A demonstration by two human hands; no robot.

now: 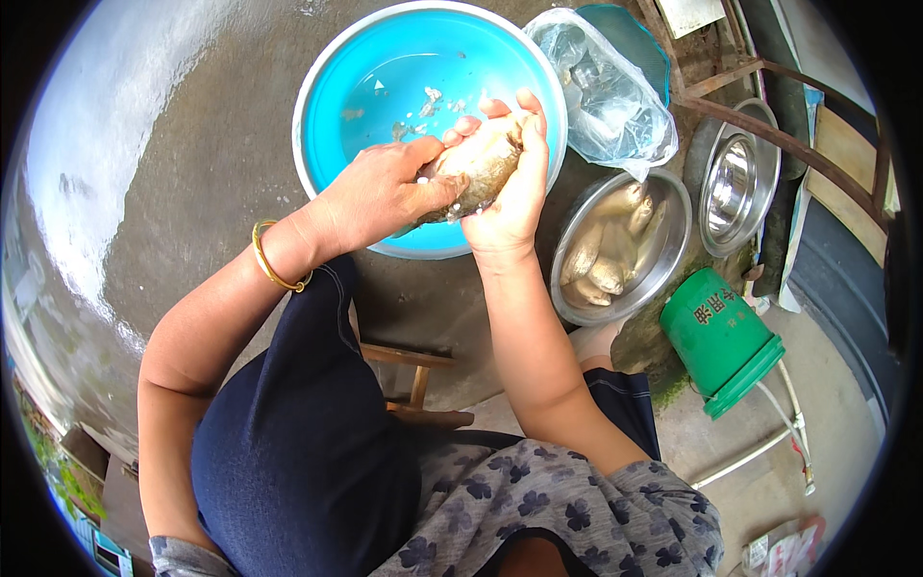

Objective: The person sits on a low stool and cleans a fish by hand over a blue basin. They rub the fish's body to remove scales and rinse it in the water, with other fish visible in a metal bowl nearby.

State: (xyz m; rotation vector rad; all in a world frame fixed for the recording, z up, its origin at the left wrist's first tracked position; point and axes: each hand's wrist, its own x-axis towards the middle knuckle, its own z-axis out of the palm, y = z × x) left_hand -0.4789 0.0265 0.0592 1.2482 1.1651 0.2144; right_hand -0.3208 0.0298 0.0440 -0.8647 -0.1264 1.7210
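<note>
A whole fish is held between my two hands over the near right part of a blue plastic basin with a white rim. My right hand cups it from below and the right, fingers curled round its far end. From the left, my left hand grips the fish's near end, its thumb pressed along the side; a gold bangle circles that wrist. Pale scraps lie in the bottom of the basin. To the right of my right forearm, several fish lie in a steel bowl.
A clear plastic bag rests beside the basin, in front of a teal basket. Further right are steel basins, a rusty metal frame and a green bucket bearing writing. A wooden stool shows beneath me. Concrete floor extends left.
</note>
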